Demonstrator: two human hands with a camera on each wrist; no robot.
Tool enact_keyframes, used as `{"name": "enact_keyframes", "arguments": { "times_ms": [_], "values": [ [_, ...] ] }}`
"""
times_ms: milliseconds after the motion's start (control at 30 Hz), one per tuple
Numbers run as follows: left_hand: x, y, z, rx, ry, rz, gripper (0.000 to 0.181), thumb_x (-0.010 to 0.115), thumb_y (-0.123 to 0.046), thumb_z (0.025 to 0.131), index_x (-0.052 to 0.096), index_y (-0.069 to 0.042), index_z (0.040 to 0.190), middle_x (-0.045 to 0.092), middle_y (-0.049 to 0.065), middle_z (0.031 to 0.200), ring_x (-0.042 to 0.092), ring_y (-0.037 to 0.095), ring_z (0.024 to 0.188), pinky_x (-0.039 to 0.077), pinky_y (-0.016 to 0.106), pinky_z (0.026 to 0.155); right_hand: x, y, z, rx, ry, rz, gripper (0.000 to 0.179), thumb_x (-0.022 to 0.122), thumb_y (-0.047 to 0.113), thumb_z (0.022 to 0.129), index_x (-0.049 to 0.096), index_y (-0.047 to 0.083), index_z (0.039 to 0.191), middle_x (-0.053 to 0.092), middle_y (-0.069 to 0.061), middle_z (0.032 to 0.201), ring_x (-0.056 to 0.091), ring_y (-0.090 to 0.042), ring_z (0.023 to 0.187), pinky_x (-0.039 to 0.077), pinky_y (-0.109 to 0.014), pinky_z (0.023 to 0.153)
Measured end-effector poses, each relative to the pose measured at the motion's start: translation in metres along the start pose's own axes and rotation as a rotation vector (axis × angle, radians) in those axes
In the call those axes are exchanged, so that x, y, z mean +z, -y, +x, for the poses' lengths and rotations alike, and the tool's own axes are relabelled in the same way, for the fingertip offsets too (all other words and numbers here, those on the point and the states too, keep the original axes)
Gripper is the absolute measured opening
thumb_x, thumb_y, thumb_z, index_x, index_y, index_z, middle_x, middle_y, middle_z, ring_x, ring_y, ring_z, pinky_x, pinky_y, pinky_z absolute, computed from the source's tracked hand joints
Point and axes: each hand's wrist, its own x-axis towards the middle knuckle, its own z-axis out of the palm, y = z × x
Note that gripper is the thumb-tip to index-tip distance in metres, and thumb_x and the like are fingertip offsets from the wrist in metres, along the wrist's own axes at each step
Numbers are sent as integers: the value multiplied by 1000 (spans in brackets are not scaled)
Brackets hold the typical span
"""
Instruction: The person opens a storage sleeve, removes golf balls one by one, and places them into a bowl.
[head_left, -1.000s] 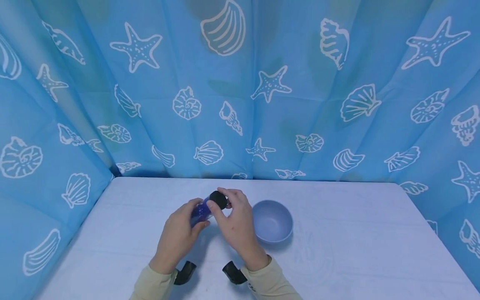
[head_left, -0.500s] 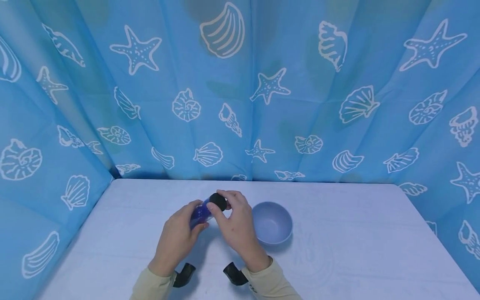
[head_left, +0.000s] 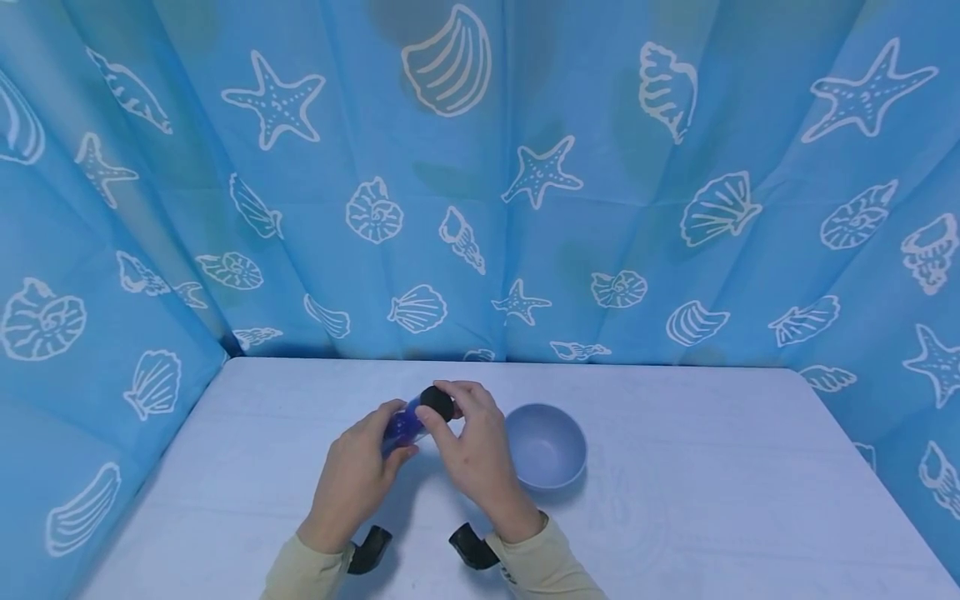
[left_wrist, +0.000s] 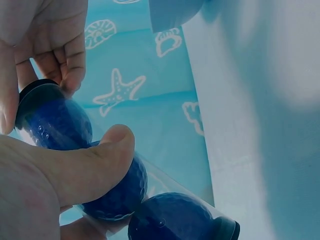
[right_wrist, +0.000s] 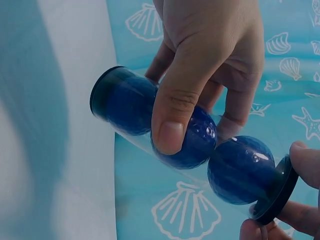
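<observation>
Both hands hold a clear plastic tube (head_left: pixel 402 428) of dark blue golf balls (right_wrist: pixel 242 170) above the table. My left hand (head_left: pixel 354 473) grips it round the middle, with the thumb lying across the tube in the left wrist view. At the upper right end, my right hand (head_left: pixel 474 457) pinches the black cap (head_left: pixel 437 403) between thumb and fingers. The cap sits on the tube's end. Three dimpled balls show in a row through the plastic in the right wrist view, and a second dark cap (right_wrist: pixel 102 90) closes the other end.
A blue-purple bowl (head_left: pixel 546 450) stands on the white table (head_left: pixel 712 467), just right of my right hand. Black wrist camera mounts (head_left: pixel 474 547) stick out inward from both sleeves. A blue curtain (head_left: pixel 480 208) with white shells and starfish surrounds the table's back and sides.
</observation>
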Motion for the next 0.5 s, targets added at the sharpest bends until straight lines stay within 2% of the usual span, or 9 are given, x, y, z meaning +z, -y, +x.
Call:
{"name": "enact_keyframes", "arguments": {
  "times_ms": [200, 500],
  "values": [
    [0, -1, 0, -16, 34, -18, 59, 81, -22, 87, 56, -1, 136, 67, 21, 124, 66, 37, 112, 52, 53, 94, -1, -2, 0, -43, 9, -25, 48, 62, 42, 100, 63, 8, 134, 59, -11, 131, 58, -21, 111, 53, -40, 91],
    [0, 0, 1, -11, 35, -25, 59, 81, -22, 87, 56, 0, 136, 67, 21, 123, 66, 37, 112, 53, 53, 94, -2, -3, 1, -42, 22, -36, 48, 62, 41, 99, 63, 8, 135, 59, -13, 130, 59, -23, 109, 52, -43, 90]
  ]
}}
